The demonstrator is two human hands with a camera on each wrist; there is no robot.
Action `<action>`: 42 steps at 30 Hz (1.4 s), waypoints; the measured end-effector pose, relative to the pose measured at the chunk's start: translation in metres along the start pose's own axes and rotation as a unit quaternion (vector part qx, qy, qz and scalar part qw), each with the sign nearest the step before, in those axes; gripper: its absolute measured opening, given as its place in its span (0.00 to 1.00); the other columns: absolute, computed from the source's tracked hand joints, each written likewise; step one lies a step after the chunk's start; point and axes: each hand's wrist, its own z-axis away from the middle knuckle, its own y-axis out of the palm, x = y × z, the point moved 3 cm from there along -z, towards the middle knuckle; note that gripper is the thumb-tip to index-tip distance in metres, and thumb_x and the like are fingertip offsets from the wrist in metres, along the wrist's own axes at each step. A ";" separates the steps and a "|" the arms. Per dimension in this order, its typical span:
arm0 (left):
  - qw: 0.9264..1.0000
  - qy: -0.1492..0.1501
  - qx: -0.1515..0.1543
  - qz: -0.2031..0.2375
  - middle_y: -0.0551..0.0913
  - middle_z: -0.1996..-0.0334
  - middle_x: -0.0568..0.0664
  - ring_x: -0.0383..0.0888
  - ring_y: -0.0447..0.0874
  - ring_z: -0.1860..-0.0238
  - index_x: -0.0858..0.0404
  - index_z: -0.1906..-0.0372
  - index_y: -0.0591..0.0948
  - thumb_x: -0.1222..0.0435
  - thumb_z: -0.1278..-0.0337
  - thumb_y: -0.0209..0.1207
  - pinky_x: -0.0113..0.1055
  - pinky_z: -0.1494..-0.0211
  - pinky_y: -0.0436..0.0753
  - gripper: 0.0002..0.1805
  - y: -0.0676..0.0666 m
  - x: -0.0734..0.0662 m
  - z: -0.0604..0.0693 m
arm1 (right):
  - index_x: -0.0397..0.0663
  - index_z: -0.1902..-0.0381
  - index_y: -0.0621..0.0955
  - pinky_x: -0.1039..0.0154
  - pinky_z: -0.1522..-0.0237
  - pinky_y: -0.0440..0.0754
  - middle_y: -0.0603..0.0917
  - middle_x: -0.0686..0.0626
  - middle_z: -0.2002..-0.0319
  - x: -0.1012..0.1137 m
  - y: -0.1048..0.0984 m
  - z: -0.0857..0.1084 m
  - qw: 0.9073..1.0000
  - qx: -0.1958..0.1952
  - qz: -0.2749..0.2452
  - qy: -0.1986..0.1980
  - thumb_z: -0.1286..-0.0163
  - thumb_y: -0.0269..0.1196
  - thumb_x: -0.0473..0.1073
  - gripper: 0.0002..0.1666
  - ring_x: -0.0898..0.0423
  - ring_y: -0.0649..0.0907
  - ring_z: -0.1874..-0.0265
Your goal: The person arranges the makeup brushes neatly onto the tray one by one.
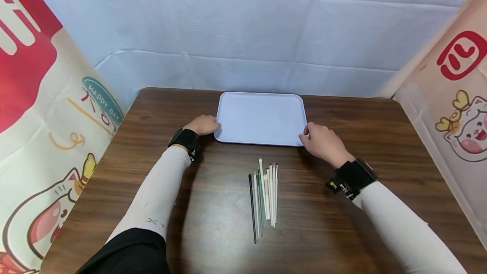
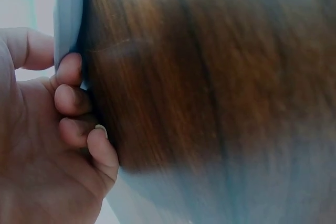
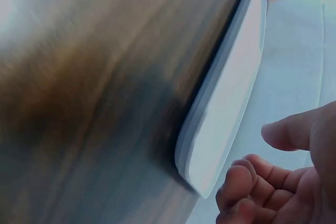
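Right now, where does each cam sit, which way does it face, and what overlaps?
Head: worn on the head, looks forward and down at tray, sticks, tabletop; left hand, right hand, both arms show.
Left wrist: on that wrist, looks at tray edge and tabletop; left hand shows up close.
Right wrist: on that wrist, looks along the tray; right hand near, left hand at far end.
Shared: head and right wrist both show tray and both hands.

There are two hands [image 1: 203,125] [image 1: 325,141], one tray [image 1: 260,117], one table [image 1: 380,147], one black stick [image 1: 253,208] and several bunched paler sticks [image 1: 266,200].
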 end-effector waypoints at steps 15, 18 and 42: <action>1.000 -0.020 0.017 -0.001 0.77 0.52 0.58 0.53 0.73 0.51 0.68 0.44 0.77 0.57 0.27 0.41 0.44 0.47 0.68 0.23 -0.003 -0.004 -0.001 | 0.41 0.58 0.79 0.62 0.81 0.69 0.75 0.53 0.82 0.029 0.017 0.051 0.998 0.006 -0.011 -0.059 0.25 0.57 0.42 0.09 0.58 0.73 0.84; 1.000 -0.020 0.020 -0.001 0.77 0.48 0.59 0.53 0.72 0.49 0.68 0.41 0.77 0.57 0.26 0.41 0.45 0.46 0.68 0.24 -0.004 -0.004 -0.001 | 0.43 0.58 0.80 0.62 0.80 0.68 0.74 0.54 0.83 0.034 0.019 0.059 0.998 0.006 -0.018 -0.066 0.25 0.58 0.42 0.08 0.59 0.72 0.85; 1.000 -0.011 0.023 -0.001 0.77 0.40 0.61 0.54 0.72 0.46 0.70 0.33 0.73 0.56 0.26 0.41 0.46 0.41 0.69 0.28 -0.003 -0.002 0.000 | 0.54 0.72 0.77 0.63 0.76 0.70 0.75 0.57 0.79 0.064 0.062 0.093 0.993 0.074 -0.025 -0.088 0.30 0.60 0.42 0.09 0.60 0.72 0.81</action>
